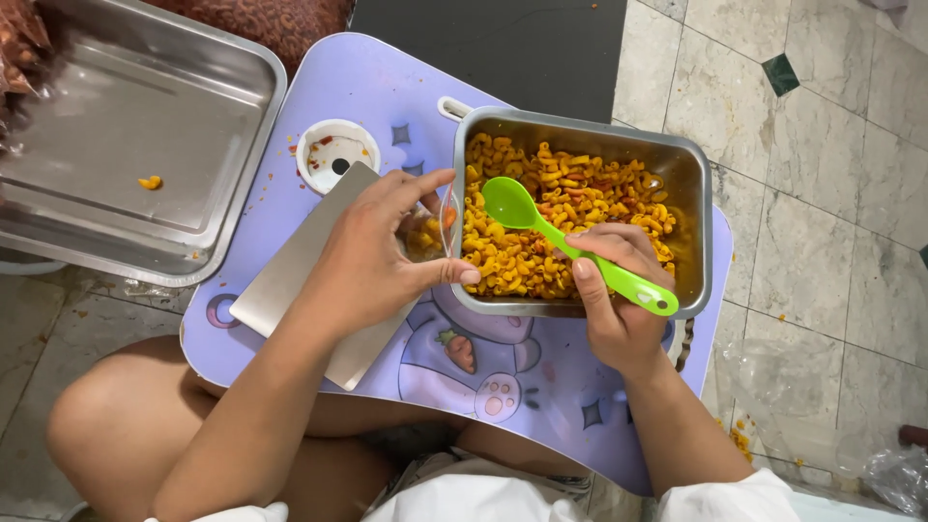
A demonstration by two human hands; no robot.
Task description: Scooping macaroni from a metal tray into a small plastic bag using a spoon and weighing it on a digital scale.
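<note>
My right hand (611, 298) grips the handle of a bright green plastic spoon (541, 224), whose bowl rests over orange macaroni in a square steel pan (698, 217). My left hand (382, 246) wraps around a small clear container (430, 230) with some macaroni inside, held against the pan's left wall. Both stand on a purple lap table (387, 87) printed with a cartoon rabbit. My bare knees lie under the table.
A large empty steel tray (126, 126) with one macaroni piece sits at the left. A flat steel lid (290, 275) lies under my left forearm. A small white round cup (336, 155) stands behind it. Marble floor tiles and a clear plastic bag (894, 474) lie to the right.
</note>
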